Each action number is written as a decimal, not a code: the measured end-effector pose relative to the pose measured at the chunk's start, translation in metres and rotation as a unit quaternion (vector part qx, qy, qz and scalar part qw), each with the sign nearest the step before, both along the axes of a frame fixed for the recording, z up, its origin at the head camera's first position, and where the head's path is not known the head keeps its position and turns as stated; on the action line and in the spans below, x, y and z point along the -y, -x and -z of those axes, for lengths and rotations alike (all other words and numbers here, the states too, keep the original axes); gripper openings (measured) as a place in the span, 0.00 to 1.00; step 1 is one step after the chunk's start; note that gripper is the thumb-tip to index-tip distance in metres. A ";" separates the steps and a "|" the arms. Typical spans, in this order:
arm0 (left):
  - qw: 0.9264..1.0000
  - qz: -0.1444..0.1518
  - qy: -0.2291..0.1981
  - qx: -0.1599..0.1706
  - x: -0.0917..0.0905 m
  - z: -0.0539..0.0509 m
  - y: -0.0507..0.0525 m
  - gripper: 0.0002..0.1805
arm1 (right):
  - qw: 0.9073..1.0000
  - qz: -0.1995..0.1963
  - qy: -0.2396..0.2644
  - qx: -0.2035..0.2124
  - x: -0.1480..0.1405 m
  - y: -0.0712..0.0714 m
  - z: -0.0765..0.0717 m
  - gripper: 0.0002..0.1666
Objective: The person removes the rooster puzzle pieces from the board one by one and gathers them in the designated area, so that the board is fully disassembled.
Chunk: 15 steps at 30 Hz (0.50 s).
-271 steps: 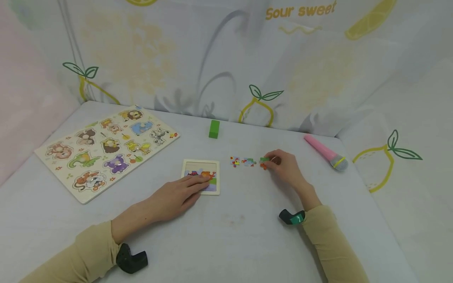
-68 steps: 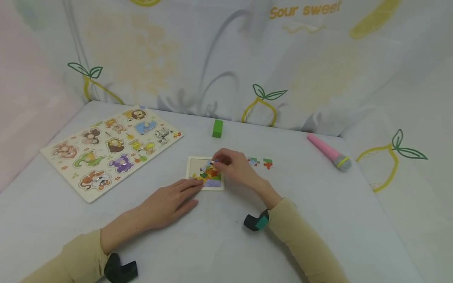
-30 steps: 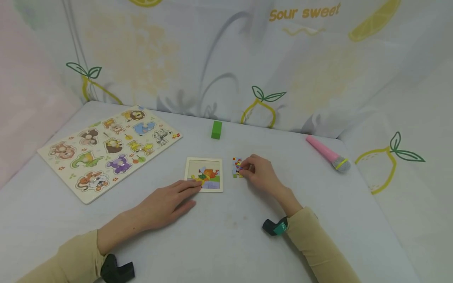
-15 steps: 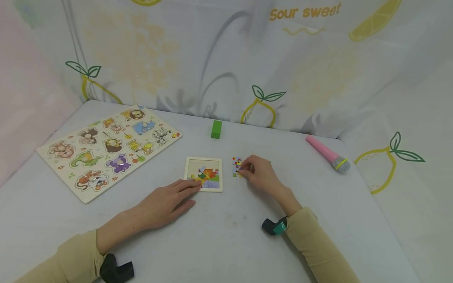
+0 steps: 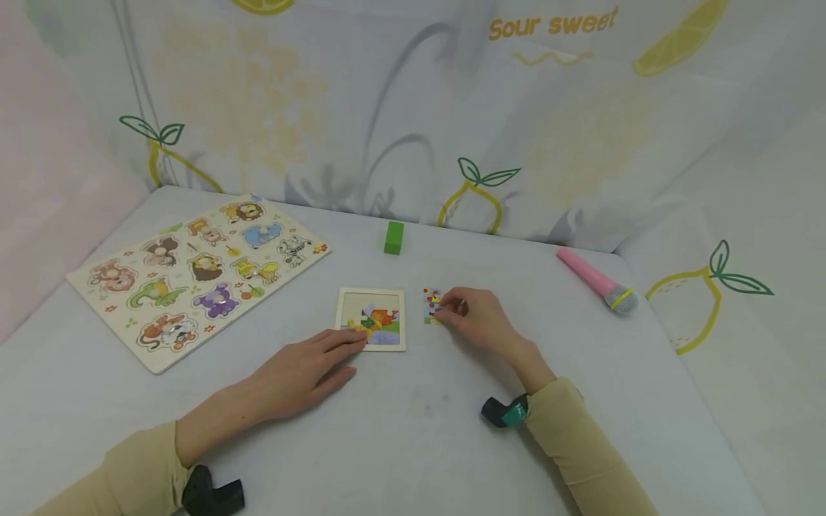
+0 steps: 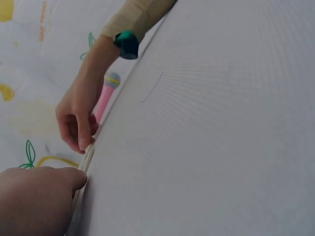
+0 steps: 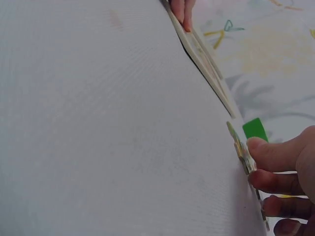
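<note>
1. White cloth-covered table (image 5: 361, 444): everything below sits on it. Landmark: the tray (item 6).
2. Large pale wooden board with animal-shaped pieces (image 5: 122, 315): left of the tray, well apart.
3. Person's left hand (image 5: 305, 373): extended, fingertips resting on the tray's lower-left part. No grip.
4. Person's right hand (image 5: 476, 315): was over the tray about two seconds ago; now just right of it. Fingers curled, and I read thumb and forefinger as pinching a puzzle piece. Barely any shift in the last half-second.
5. Pink toy microphone with grey head (image 5: 596, 282): far right of the tray.
6. Small square pale wooden puzzle tray (image 5: 351, 304): picture in its lower part, bare wood above. I judge it only part filled.
7. Green rectangular block (image 5: 393, 238): beyond the tray.
8. Small multicoloured flat puzzle pieces (image 5: 432, 296): outside the tray, near its right edge. My count is uncertain; fingers cover some.
</note>
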<state>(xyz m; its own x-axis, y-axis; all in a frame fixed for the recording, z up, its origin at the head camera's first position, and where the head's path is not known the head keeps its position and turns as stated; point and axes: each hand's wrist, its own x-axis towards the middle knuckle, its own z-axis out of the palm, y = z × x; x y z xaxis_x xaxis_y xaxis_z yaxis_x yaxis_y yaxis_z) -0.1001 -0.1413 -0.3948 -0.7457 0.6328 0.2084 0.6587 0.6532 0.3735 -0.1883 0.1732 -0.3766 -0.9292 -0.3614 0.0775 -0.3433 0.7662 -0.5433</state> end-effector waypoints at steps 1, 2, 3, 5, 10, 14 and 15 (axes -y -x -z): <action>1.000 0.000 0.000 -0.001 0.000 0.000 0.000 0.25 | 1.000 -0.003 -0.001 -0.001 -0.001 0.000 -0.001 0.10; 1.000 0.001 0.000 -0.001 0.000 0.000 0.000 0.25 | 1.000 -0.007 -0.001 -0.001 -0.001 0.000 -0.001 0.10; 1.000 0.001 0.000 -0.002 0.000 0.000 0.000 0.25 | 1.000 -0.011 -0.001 -0.001 -0.002 0.000 -0.002 0.11; 1.000 0.000 0.001 -0.003 0.000 0.001 0.000 0.25 | 1.000 -0.018 -0.002 0.000 -0.003 0.001 -0.001 0.11; 1.000 -0.005 0.001 -0.004 0.000 0.002 0.001 0.26 | 1.000 -0.025 -0.004 0.003 -0.004 0.002 0.000 0.12; 1.000 -0.004 0.001 -0.007 0.000 0.003 0.001 0.25 | 1.000 -0.025 -0.002 0.011 -0.003 0.001 -0.001 0.12; 1.000 -0.004 0.001 -0.006 0.000 0.003 0.001 0.25 | 1.000 -0.025 -0.002 0.013 -0.003 0.001 -0.001 0.12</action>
